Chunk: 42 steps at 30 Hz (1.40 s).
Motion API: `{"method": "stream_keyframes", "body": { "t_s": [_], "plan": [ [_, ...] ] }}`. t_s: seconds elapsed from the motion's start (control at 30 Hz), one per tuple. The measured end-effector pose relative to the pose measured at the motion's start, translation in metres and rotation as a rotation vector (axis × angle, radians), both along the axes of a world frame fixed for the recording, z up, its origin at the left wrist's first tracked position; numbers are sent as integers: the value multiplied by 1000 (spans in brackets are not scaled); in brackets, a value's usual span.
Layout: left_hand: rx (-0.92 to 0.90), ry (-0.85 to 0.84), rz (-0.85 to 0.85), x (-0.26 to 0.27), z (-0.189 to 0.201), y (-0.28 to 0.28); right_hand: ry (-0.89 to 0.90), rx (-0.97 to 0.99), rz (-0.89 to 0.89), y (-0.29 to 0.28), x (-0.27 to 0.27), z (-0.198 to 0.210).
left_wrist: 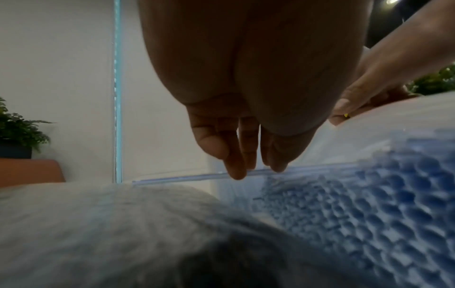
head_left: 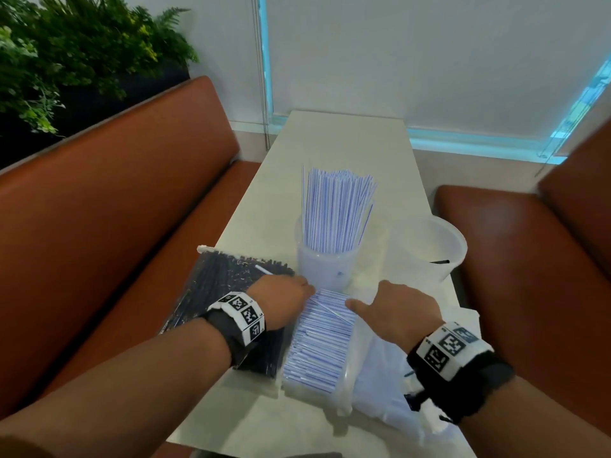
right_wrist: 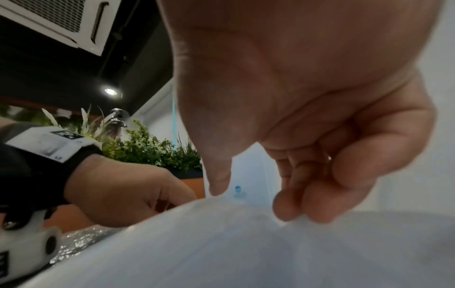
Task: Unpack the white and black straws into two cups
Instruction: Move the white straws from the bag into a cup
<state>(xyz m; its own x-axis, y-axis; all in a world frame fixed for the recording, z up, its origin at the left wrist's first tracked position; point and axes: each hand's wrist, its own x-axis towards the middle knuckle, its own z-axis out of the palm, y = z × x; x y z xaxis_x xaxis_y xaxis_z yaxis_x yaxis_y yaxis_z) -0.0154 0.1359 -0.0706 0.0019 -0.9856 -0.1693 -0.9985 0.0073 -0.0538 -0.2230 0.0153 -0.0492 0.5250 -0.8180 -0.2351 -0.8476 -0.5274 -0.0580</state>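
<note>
Presently: left hand [head_left: 284,297] pinches the white-straw bag [head_left: 319,345] at its far edge. Right hand [head_left: 401,309], fingers curled, grips the same bag's plastic. Black-straw bag [head_left: 211,285] beside it on desk [head_left: 344,143].

Left hand [head_left: 285,300] and right hand [head_left: 398,310] rest at the far end of the white-straw pack [head_left: 319,342] on the table [head_left: 344,140]. Black-straw pack [head_left: 211,292] lies left. One cup [head_left: 325,262] holds white straws [head_left: 335,209]; second cup [head_left: 429,246] stands right.
</note>
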Motion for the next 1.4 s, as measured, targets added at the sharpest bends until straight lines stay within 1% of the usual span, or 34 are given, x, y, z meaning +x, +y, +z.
{"method": "stream_keyframes", "body": {
  "t_s": [0.1, 0.27, 0.33, 0.5, 0.57, 0.7, 0.83, 0.97, 1.2, 1.3, 1.4],
  "plan": [
    [48, -24, -6, -2, 2, 0, -40, 83, 3, 2, 0, -5],
    [-103, -81, -101, -4, 5, 0, -114, 132, -28, -1, 3, -3],
    [-122, -43, -146, -12, 4, -1, -115, 113, -16, -2, 6, -3],
    [-140, 159, -179, -45, -4, -15, -126, 96, -1, -1, 14, -1],
    [-76, 189, -189, -55, -11, -21, -147, 106, -9, -2, 13, 0],
    [26, 128, -148, -66, -14, -30, -160, 129, -8, -5, 11, 1],
    [143, 89, -177, -71, -16, -34, -146, 119, 35, -7, 10, 1],
    [148, 153, -133, -73, -12, -37, -163, 90, 59, -8, 9, 0],
    [98, 38, -85, -55, 6, -34, -147, 84, 42, -12, 8, 2],
    [81, -5, -52, -36, 13, -23, -181, 84, 27, -13, 6, 1],
    [38, -54, -80, -9, 16, -9, -225, 108, 1, -14, 3, 0]
  ]
}}
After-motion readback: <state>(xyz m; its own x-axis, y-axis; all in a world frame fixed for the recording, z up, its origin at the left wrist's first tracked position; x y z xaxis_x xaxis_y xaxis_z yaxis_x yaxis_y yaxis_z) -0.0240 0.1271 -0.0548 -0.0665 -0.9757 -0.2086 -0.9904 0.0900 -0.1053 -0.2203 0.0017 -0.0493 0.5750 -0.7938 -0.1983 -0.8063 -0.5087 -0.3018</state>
